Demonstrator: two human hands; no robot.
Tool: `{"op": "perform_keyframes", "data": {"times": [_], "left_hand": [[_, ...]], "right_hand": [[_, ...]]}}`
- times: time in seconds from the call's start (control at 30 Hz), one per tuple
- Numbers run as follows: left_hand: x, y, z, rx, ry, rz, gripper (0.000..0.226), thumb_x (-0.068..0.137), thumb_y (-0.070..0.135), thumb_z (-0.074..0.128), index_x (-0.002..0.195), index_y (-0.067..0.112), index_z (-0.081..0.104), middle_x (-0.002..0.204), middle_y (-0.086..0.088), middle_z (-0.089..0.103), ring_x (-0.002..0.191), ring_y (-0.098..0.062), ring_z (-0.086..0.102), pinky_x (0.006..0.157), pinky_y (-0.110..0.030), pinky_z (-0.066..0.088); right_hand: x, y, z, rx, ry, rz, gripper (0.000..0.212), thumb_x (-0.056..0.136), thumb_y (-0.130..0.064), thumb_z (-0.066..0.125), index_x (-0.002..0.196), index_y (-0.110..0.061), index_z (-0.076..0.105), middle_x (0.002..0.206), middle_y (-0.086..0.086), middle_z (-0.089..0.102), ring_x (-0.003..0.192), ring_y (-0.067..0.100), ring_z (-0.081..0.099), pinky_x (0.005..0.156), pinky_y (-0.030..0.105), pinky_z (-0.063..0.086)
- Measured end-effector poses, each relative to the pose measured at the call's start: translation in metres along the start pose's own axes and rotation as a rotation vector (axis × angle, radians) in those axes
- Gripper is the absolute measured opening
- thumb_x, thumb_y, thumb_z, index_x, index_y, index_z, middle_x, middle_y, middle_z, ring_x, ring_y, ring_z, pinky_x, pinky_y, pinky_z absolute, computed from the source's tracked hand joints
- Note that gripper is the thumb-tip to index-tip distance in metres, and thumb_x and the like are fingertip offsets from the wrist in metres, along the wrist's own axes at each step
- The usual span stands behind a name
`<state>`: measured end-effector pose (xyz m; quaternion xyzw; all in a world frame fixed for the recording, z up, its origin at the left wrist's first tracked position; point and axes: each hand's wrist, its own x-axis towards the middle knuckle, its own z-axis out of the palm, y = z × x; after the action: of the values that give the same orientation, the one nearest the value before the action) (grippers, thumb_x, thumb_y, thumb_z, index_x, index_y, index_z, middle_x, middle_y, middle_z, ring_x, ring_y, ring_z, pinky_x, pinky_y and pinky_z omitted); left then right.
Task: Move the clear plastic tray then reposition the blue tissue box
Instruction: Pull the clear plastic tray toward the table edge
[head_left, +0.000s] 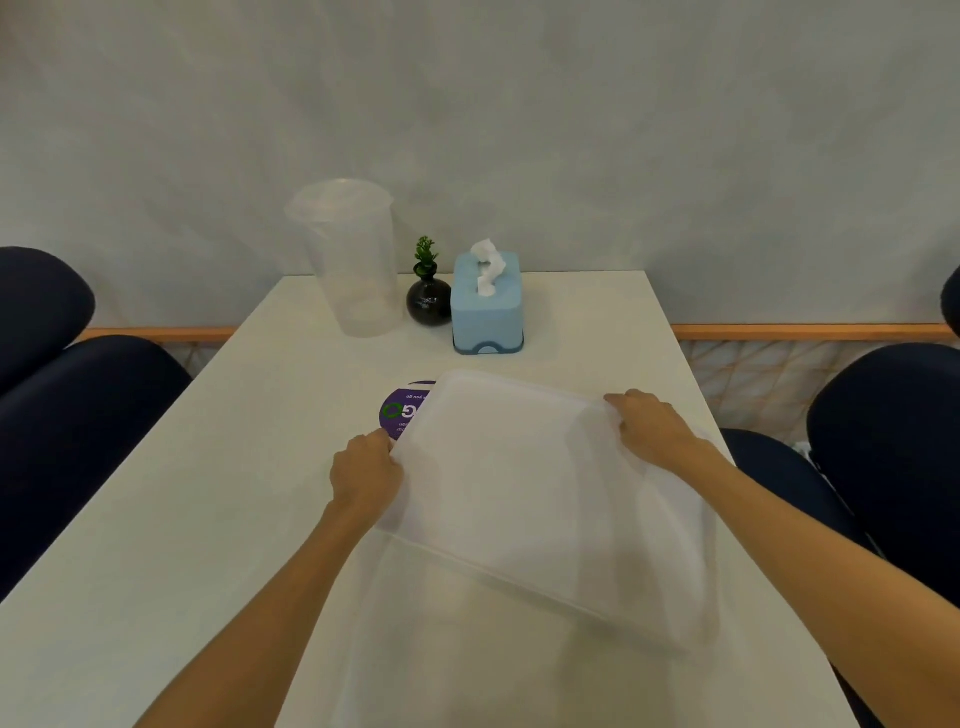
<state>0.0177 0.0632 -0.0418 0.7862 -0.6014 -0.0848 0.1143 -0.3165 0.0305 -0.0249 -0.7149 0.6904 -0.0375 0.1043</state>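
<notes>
A clear plastic tray is held tilted above the white table, its near edge blurred. My left hand grips its left rim and my right hand grips its far right rim. The blue tissue box, with a white tissue sticking out of its top, stands upright at the far middle of the table, apart from the tray and both hands.
A tall clear plastic cup and a small black vase with a green sprig stand left of the tissue box. A round purple sticker shows under the tray's left corner. Dark blue chairs flank the table; a wall is behind.
</notes>
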Motion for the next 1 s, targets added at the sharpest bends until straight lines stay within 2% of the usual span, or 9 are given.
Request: {"op": "perform_keyframes", "data": {"times": [0.17,0.23,0.37,0.5,0.63,0.73,0.9,1.0], "left_hand": [[-0.009,0.000,-0.006,0.007,-0.071,-0.067,0.026,0.086,0.009,0.045,0.107,0.007,0.061,0.110,-0.016,0.065,0.101,-0.039,0.060,0.078,-0.034,0.046],[-0.011,-0.002,-0.010,0.013,-0.166,-0.090,0.024,0.085,0.013,0.048,0.106,0.009,0.059,0.110,-0.013,0.065,0.096,-0.035,0.060,0.076,-0.032,0.045],[-0.007,-0.009,-0.018,-0.080,-0.303,-0.132,0.026,0.083,0.029,0.055,0.103,0.013,0.056,0.104,-0.007,0.066,0.087,-0.030,0.070,0.083,-0.035,0.054],[0.000,0.006,-0.015,-0.109,-0.210,-0.035,0.030,0.088,0.037,0.056,0.107,0.013,0.058,0.109,-0.008,0.064,0.095,-0.031,0.063,0.075,-0.032,0.045],[0.005,0.014,-0.011,-0.039,-0.136,-0.009,0.025,0.094,0.034,0.048,0.101,0.011,0.055,0.108,-0.014,0.064,0.085,-0.033,0.056,0.072,-0.033,0.043],[0.007,0.016,-0.007,0.038,-0.107,0.010,0.026,0.096,0.030,0.042,0.102,0.008,0.056,0.110,-0.017,0.065,0.096,-0.038,0.060,0.072,-0.033,0.042],[0.003,0.010,0.000,0.051,-0.093,-0.033,0.027,0.098,0.029,0.039,0.105,0.008,0.055,0.106,-0.016,0.066,0.096,-0.037,0.062,0.069,-0.032,0.042],[0.000,0.005,0.001,0.007,-0.096,-0.085,0.024,0.097,0.028,0.041,0.104,0.009,0.054,0.104,-0.016,0.066,0.095,-0.037,0.062,0.070,-0.032,0.043]], "right_hand": [[-0.011,0.011,-0.004,-0.030,-0.036,0.011,0.050,0.094,-0.003,0.040,0.143,-0.009,0.036,0.141,0.014,0.047,0.129,0.032,0.044,0.108,0.043,0.036],[-0.018,0.013,-0.002,-0.055,0.020,0.044,0.046,0.093,-0.006,0.042,0.138,-0.008,0.042,0.136,0.013,0.052,0.122,0.033,0.049,0.103,0.043,0.039],[-0.034,0.016,0.006,-0.158,0.132,0.185,0.034,0.091,-0.009,0.045,0.124,-0.005,0.052,0.121,0.014,0.056,0.110,0.035,0.052,0.095,0.042,0.043],[-0.036,0.021,0.008,-0.173,0.117,0.244,0.027,0.092,-0.005,0.043,0.114,-0.001,0.057,0.120,0.016,0.051,0.108,0.035,0.053,0.095,0.043,0.043],[-0.036,0.023,0.008,-0.193,0.158,0.239,0.030,0.095,-0.009,0.042,0.121,-0.003,0.055,0.124,0.016,0.052,0.113,0.033,0.053,0.099,0.043,0.043],[-0.041,0.023,0.009,-0.186,0.196,0.290,0.029,0.094,-0.009,0.044,0.120,-0.003,0.054,0.126,0.018,0.052,0.112,0.033,0.051,0.094,0.040,0.045],[-0.057,0.025,0.011,0.027,0.176,0.416,0.027,0.093,-0.001,0.047,0.120,0.005,0.050,0.123,0.025,0.051,0.109,0.038,0.052,0.088,0.042,0.050],[-0.063,0.034,0.012,0.136,0.174,0.431,0.021,0.093,0.003,0.048,0.111,0.010,0.056,0.114,0.026,0.056,0.091,0.034,0.057,0.078,0.041,0.053]]}}
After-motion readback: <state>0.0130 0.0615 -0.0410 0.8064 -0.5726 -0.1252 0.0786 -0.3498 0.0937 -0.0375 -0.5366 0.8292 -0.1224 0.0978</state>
